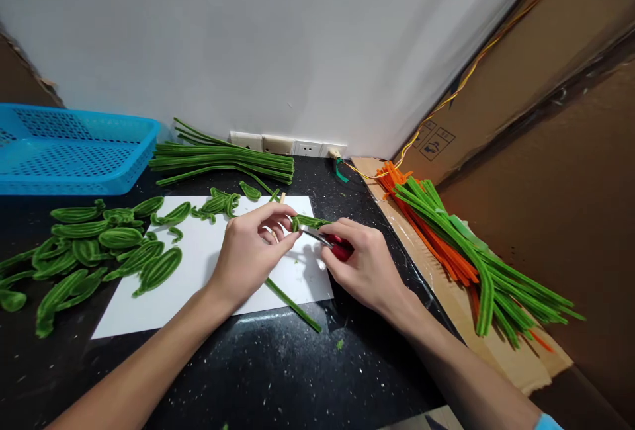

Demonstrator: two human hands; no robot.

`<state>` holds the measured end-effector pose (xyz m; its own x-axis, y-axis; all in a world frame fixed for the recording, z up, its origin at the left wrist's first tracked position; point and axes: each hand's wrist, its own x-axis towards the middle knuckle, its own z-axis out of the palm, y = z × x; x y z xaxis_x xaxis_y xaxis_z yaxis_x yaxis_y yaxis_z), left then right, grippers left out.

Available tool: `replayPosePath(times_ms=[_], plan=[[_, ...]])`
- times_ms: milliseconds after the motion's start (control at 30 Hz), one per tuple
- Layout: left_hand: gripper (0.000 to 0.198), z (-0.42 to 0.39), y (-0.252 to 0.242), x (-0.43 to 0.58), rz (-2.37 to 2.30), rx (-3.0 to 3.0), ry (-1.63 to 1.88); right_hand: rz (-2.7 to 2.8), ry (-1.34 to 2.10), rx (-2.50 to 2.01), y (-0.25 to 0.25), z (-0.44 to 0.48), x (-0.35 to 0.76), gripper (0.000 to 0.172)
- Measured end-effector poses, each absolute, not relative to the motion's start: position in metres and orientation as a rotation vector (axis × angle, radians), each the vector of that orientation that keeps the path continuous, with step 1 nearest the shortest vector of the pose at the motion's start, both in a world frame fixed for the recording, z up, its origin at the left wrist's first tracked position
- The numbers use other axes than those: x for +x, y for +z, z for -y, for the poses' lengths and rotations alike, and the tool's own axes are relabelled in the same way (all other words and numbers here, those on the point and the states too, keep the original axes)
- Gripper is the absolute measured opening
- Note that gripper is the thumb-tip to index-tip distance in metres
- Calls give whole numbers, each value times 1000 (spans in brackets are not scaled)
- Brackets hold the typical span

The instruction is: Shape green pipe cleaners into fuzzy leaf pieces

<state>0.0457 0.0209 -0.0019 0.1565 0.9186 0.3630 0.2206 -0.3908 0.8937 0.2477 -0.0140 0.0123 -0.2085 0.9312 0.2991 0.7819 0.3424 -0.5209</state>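
My left hand (255, 245) pinches a folded green pipe cleaner (310, 221) between thumb and forefinger, above a white sheet of paper (198, 284). Closed around red-handled scissors (341, 249), my right hand (370, 264) holds their metal blades against the pipe cleaner near my left fingertips. My fingers cover part of the handles. A loose green strand (297, 307) slants over the paper's front edge below my hands. To the left, several leaf shapes (120, 238) of bent green pipe cleaner lie in a heap, partly on the paper and partly on the black tabletop.
A blue perforated basket (74, 185) stands at the back left. Straight dark green pipe cleaners (223, 160) lie by the wall sockets (278, 144). Orange strips (436, 245) and lighter green ones (496, 278) rest on cardboard at right, beside a tall cardboard box (546, 172).
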Motion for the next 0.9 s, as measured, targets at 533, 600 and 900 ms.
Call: replayPosePath(times_ms=[533,600,900], plan=[[30,-16,-2,55,-909,1627,1067,1617,982,-1248,12,10,240,13],[31,-16,-3,54,-914,1641,1054,1633,964,-1252,11,11,239,13],[30,-10,-1,57,-897,1657,995,1681,691,-1318,9,11,241,14]])
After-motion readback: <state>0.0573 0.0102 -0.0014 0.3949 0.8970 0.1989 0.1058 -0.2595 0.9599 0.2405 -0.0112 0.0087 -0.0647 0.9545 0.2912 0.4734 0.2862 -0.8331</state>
